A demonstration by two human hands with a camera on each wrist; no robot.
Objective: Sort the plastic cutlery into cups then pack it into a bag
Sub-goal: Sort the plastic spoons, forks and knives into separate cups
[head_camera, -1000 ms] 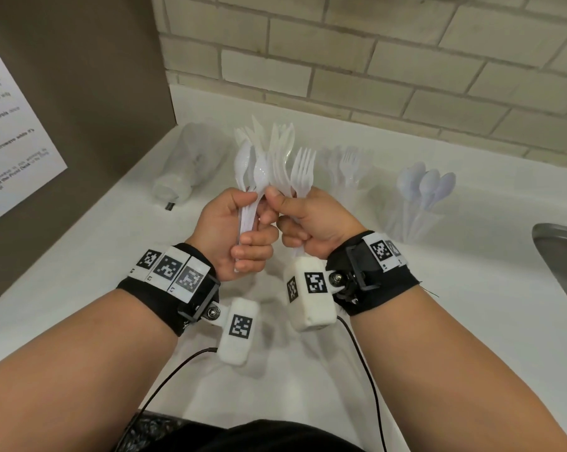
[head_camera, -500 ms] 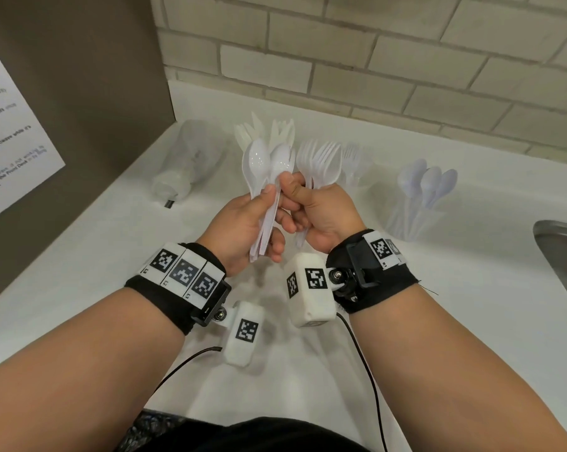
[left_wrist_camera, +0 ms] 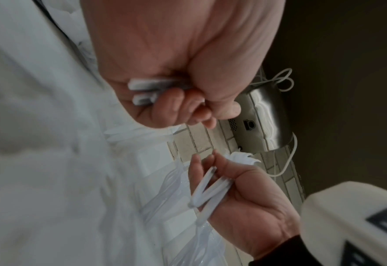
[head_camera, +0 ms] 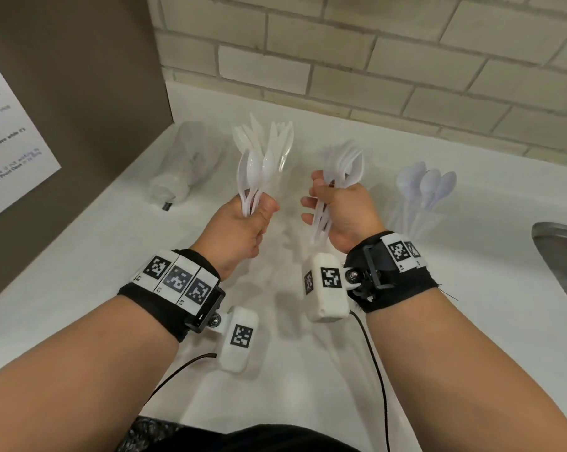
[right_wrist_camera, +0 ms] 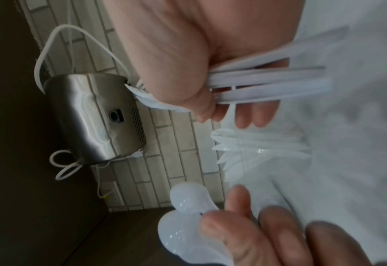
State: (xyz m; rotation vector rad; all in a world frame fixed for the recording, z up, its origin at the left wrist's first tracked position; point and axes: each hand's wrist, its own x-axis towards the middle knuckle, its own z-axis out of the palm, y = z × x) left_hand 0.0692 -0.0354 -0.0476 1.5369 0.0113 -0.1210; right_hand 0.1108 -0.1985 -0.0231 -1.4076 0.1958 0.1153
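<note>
My left hand [head_camera: 247, 223] grips a small bunch of white plastic spoons [head_camera: 253, 172] by the handles, bowls up. My right hand [head_camera: 335, 208] grips a bunch of white forks [head_camera: 347, 168], tines up, a hand's width to the right. Both are held above the white counter [head_camera: 80, 282]. Behind the spoons a clear cup holds white knives [head_camera: 269, 138]. To the right a clear cup holds more spoons [head_camera: 427, 190]. The right wrist view shows the fork handles [right_wrist_camera: 272, 81] fanned out of my fist. The left wrist view shows spoon handle ends [left_wrist_camera: 147, 90] in my closed left hand.
A clear plastic bundle [head_camera: 186, 168] lies on its side at the back left. A steel sink [head_camera: 562, 252] sits at the right edge. A brown panel with a paper sheet [head_camera: 11, 151] borders the left, a brick wall the back. A steel dispenser [right_wrist_camera: 92, 117] hangs on the wall.
My hands were together on one mixed bunch of cutlery. They have drawn apart, the left keeping the spoons and the right taking the forks to the right.
</note>
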